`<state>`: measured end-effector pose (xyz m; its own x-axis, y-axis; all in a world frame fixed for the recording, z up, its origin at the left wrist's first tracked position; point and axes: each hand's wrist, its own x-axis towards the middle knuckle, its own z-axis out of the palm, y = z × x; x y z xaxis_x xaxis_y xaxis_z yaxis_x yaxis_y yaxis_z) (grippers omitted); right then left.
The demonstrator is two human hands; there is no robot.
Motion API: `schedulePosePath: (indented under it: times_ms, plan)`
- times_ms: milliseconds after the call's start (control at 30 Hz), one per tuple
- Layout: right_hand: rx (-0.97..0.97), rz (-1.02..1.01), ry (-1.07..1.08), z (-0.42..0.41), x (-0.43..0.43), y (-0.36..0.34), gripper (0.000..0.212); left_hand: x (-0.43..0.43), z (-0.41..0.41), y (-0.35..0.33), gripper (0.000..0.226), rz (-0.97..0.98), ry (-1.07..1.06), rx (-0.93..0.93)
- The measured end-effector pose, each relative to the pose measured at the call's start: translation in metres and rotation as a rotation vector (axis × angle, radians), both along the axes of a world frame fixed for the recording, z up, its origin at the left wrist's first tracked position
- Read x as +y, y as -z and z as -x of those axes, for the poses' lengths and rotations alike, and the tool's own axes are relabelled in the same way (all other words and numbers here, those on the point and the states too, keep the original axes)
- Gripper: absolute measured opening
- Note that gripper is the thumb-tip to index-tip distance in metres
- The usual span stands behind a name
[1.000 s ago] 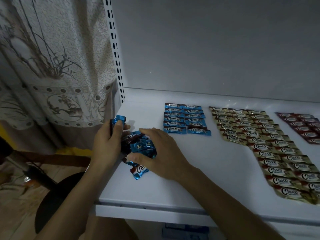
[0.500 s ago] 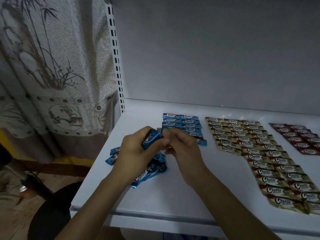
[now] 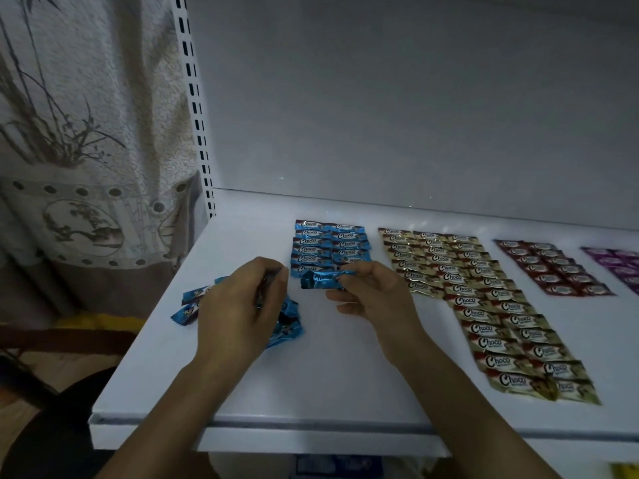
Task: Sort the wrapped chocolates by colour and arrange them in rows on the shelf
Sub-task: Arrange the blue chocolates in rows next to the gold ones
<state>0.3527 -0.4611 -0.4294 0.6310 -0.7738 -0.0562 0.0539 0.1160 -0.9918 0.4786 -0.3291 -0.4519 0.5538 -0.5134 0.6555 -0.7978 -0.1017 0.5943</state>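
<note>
blue chocolates (image 3: 330,243), gold chocolates (image 3: 484,305), maroon chocolates (image 3: 549,267), white shelf (image 3: 328,375)

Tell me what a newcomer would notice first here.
Sorted colour blocks on the white shelf: blue rows at left, a long gold block mid-shelf, red rows then purple ones rightward. Before the blue rows, the right hand pinches a blue chocolate; the left hand grips a wrapper above a loose blue pile.

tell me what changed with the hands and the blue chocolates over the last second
The right hand left the loose blue pile, met the left hand, and now pinches one blue chocolate alone at the near end of the blue rows. The left hand came in from the left edge of the shelf to above the pile, fingers curled; what it holds is unclear. The gold rows and red rows stayed put.
</note>
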Motion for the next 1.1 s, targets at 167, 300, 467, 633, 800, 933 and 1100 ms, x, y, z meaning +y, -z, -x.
schedulePosePath:
  times_ms: [167, 300, 467, 633, 800, 933, 1100]
  plan:
    - [-0.03, 0.244, 0.061, -0.002, 0.003, -0.007, 0.016, 0.0, -0.003, -0.009, 0.033, -0.011, -0.049, -0.104]
    - [-0.335, 0.33, -0.057, -0.004, 0.01, -0.018, 0.027, -0.007, 0.001, -0.037, 0.028, 0.104, 0.106, 0.56]
    - [-0.293, 0.644, -0.095, -0.009, 0.011, -0.011, 0.008, -0.009, 0.003, -0.051, 0.015, 0.129, 0.177, 0.906]
    - [-0.209, 0.227, -0.088, -0.011, 0.017, -0.014, 0.013, -0.009, 0.0, -0.043, 0.007, 0.122, 0.239, 0.705]
    - [-0.069, 0.274, 0.023, -0.015, 0.004, -0.004, 0.009, -0.01, -0.011, -0.03, 0.008, 0.021, 0.079, 0.428]
    - [0.315, 0.619, 0.055, -0.015, -0.017, 0.019, 0.012, -0.007, -0.017, -0.013, 0.006, -0.043, -0.029, 0.346]
    - [0.526, 0.887, 0.116, -0.013, -0.019, 0.03, 0.019, -0.003, -0.016, -0.001, 0.003, -0.016, -0.031, 0.194]
